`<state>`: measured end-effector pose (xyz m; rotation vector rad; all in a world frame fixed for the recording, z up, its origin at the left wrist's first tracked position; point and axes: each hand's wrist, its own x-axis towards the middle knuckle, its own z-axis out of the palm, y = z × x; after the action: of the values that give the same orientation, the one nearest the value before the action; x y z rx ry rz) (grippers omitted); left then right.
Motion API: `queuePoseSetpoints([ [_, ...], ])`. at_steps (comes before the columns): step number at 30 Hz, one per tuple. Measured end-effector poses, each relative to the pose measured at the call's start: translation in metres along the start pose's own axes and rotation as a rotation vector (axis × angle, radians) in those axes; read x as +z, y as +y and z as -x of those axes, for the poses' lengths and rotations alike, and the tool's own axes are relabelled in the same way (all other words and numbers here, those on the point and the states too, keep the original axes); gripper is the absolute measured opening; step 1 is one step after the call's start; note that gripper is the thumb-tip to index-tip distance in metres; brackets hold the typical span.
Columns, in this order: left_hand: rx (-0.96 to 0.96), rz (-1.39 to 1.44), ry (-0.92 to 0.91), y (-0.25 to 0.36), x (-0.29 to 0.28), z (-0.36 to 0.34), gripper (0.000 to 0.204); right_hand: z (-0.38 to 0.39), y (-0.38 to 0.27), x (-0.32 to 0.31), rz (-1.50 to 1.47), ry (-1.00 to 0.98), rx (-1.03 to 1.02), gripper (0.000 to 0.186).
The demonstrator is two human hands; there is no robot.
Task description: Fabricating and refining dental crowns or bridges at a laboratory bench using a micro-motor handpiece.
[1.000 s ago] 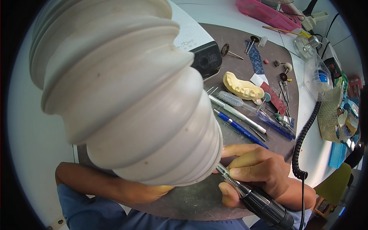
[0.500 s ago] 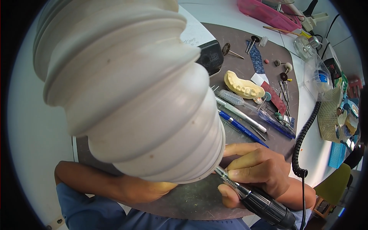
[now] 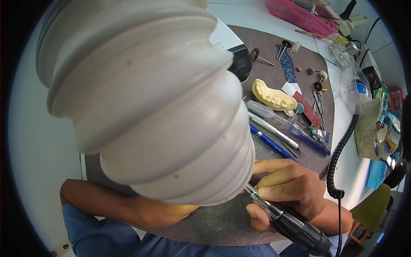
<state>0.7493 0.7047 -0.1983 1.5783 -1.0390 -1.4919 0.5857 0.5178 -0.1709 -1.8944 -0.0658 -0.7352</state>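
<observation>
My right hand is closed around a black rotary handpiece with a silver collar. Its tip points up and left under the mouth of a wide, ribbed white hose. From the lower left comes my left hand, passing beneath that hose; its fingers are hidden, and so is anything in them. The hose also covers the working end of the handpiece. Beyond my right hand lie a blue pen, a silver metal handle and a cream dental cast with teeth.
Several rotary burs and discs lie on the brown board, near a dark red strip. A coiled black cord hangs at its right. Farther right stand a glass jar and a woven basket; a pink tray is behind.
The hose mouth sits slightly farther right in view, covering a bit more of the pens. My right hand and the handpiece have shifted a little right. My left arm looks nearly the same.
</observation>
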Motion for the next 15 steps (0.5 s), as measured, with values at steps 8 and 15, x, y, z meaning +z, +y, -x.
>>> queuePoseSetpoints([
  [8, 0.033, 0.104, 0.008, 0.009, -0.002, -0.008, 0.019, 0.0, -0.002, 0.0, 0.005, -0.001, 0.016, 0.023],
  [15, 0.048, 0.188, 0.037, 0.025, 0.004, -0.012, 0.02, 0.002, -0.003, 0.0, -0.008, 0.0, 0.007, 0.023],
])
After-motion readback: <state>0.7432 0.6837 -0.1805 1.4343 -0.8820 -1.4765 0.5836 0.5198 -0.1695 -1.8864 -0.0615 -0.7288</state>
